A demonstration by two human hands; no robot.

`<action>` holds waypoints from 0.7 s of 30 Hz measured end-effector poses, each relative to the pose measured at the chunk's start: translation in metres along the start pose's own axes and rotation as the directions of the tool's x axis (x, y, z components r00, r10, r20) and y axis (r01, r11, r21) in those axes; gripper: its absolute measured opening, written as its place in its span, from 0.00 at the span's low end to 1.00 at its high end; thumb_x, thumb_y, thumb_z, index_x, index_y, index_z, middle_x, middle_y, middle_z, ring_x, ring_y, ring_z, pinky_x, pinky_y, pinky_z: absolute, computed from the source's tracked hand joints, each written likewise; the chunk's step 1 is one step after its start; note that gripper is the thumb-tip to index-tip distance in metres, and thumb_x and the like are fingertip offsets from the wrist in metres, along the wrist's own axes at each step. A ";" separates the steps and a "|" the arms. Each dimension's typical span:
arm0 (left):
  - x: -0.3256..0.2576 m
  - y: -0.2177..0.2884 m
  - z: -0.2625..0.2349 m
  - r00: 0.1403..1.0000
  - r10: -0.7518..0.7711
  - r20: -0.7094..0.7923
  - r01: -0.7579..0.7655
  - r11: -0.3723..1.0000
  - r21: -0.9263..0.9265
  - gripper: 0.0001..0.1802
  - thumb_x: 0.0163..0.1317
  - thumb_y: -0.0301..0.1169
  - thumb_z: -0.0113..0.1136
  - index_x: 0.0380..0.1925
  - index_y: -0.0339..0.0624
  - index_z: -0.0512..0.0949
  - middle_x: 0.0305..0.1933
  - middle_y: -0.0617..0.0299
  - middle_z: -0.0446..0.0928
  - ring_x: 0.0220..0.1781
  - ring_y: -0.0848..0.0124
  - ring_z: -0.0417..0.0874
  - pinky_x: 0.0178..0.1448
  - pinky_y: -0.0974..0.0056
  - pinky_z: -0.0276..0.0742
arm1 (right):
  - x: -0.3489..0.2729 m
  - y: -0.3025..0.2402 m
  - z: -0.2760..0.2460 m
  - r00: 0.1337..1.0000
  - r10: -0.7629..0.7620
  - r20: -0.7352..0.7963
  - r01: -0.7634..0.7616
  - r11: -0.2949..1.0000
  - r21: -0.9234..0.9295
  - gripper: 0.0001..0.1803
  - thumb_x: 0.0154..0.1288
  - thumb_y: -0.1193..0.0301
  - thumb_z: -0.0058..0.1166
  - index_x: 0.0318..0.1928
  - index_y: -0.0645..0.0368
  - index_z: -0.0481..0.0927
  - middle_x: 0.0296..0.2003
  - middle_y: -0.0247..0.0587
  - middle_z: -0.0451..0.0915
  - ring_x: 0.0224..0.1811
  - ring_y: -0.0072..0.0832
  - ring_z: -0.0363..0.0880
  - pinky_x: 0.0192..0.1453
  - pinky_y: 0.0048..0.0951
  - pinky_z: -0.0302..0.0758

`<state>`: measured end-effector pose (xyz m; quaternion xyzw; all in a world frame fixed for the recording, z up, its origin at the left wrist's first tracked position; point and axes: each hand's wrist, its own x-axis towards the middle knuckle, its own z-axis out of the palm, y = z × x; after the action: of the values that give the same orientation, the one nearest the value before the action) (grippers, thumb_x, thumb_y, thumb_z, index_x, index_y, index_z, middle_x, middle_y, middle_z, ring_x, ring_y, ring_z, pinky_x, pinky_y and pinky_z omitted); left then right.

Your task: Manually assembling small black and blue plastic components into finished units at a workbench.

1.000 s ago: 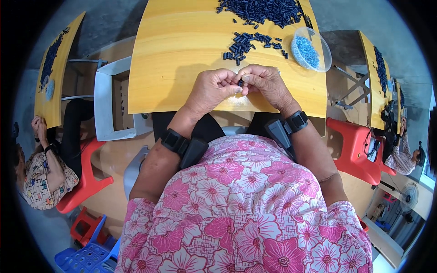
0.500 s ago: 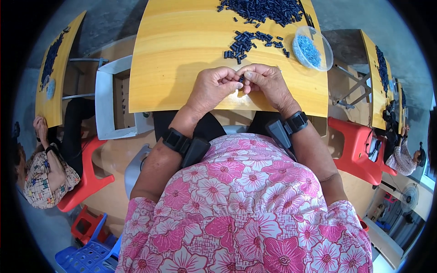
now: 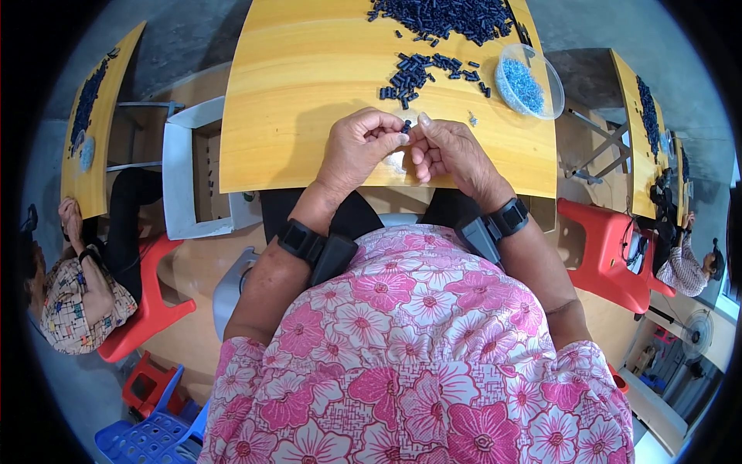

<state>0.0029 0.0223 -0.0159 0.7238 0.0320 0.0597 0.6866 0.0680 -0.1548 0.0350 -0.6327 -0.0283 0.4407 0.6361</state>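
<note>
Parts heap (image 3: 448, 21) far on table (image 3: 297, 89); smaller pile (image 3: 410, 76) nearer, bowl (image 3: 552, 91) right of pile; box (image 3: 178, 174) left of table.

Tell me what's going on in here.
Over the yellow table, the person's left hand pinches a small dark part. The right hand is right beside it, thumb raised; whether it touches the part is hard to tell. Beyond the hands lie a loose cluster and a bigger pile of dark pieces, with a clear tub of blue bits to the right.
</note>
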 end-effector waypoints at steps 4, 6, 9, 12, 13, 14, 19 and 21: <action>0.001 0.005 0.000 1.000 0.006 0.028 -0.007 0.999 0.036 0.07 0.61 0.24 0.66 0.38 0.33 0.81 0.35 0.63 0.82 0.37 0.78 0.82 0.44 0.72 0.79 | 0.002 -0.002 -0.001 1.000 0.003 -0.028 -0.004 1.000 -0.015 0.24 0.76 0.55 0.45 0.40 0.68 0.78 0.23 0.37 0.76 0.21 0.23 0.76 0.28 0.23 0.76; 0.000 0.005 0.000 0.999 -0.039 0.035 0.040 0.999 -0.023 0.07 0.62 0.24 0.65 0.39 0.33 0.82 0.35 0.64 0.82 0.37 0.78 0.81 0.44 0.72 0.79 | 0.003 -0.004 -0.001 0.999 -0.021 -0.034 0.020 1.000 -0.021 0.22 0.76 0.57 0.46 0.42 0.67 0.79 0.23 0.37 0.76 0.21 0.22 0.76 0.28 0.22 0.75; 0.000 0.005 0.000 0.999 -0.045 0.017 0.046 0.999 -0.022 0.07 0.62 0.24 0.64 0.39 0.32 0.82 0.35 0.65 0.82 0.35 0.79 0.80 0.42 0.73 0.78 | 0.005 -0.004 0.000 0.956 -0.265 -0.124 0.247 0.958 -0.143 0.15 0.74 0.65 0.50 0.47 0.67 0.80 0.25 0.35 0.78 0.23 0.19 0.76 0.30 0.21 0.75; 0.001 0.005 -0.001 0.995 -0.082 0.054 0.084 0.996 -0.030 0.07 0.62 0.24 0.64 0.39 0.33 0.82 0.34 0.65 0.82 0.33 0.80 0.79 0.39 0.74 0.77 | 0.008 -0.004 -0.008 0.958 -0.285 -0.023 0.276 0.942 -0.189 0.14 0.72 0.68 0.54 0.52 0.60 0.82 0.29 0.31 0.80 0.28 0.16 0.77 0.35 0.18 0.76; 0.001 0.005 -0.002 0.995 -0.083 0.054 0.084 0.996 -0.030 0.07 0.62 0.24 0.64 0.39 0.33 0.82 0.34 0.65 0.82 0.33 0.80 0.79 0.39 0.74 0.77 | 0.009 -0.005 -0.008 0.952 -0.307 -0.004 0.299 0.929 -0.216 0.13 0.72 0.69 0.54 0.50 0.61 0.83 0.31 0.32 0.82 0.28 0.16 0.78 0.36 0.18 0.76; 0.002 0.006 -0.003 0.993 -0.093 0.068 0.097 0.994 -0.049 0.07 0.62 0.24 0.64 0.40 0.33 0.82 0.34 0.66 0.82 0.33 0.81 0.79 0.38 0.75 0.77 | 0.010 -0.005 -0.008 0.944 -0.329 0.014 0.322 0.915 -0.242 0.12 0.71 0.69 0.54 0.48 0.61 0.84 0.33 0.32 0.83 0.28 0.16 0.78 0.37 0.18 0.77; 0.003 0.004 -0.003 0.990 -0.106 0.093 0.113 0.991 -0.068 0.08 0.62 0.24 0.64 0.40 0.32 0.82 0.34 0.66 0.81 0.33 0.81 0.79 0.37 0.75 0.77 | 0.012 -0.005 -0.007 0.944 -0.331 -0.003 0.318 0.909 -0.268 0.11 0.70 0.70 0.55 0.46 0.62 0.85 0.34 0.33 0.84 0.29 0.16 0.78 0.38 0.19 0.77; 0.002 0.005 -0.003 0.993 -0.086 0.076 0.088 0.996 -0.024 0.08 0.62 0.24 0.65 0.40 0.32 0.82 0.34 0.65 0.82 0.34 0.81 0.80 0.38 0.74 0.78 | 0.012 -0.005 -0.005 0.948 -0.318 -0.013 0.303 0.913 -0.275 0.11 0.70 0.71 0.56 0.46 0.62 0.85 0.34 0.33 0.84 0.29 0.16 0.78 0.38 0.19 0.77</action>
<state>0.0043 0.0248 -0.0111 0.7139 0.0370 0.0031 0.6992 0.0815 -0.1507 0.0318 -0.7132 -0.1698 0.3078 0.6065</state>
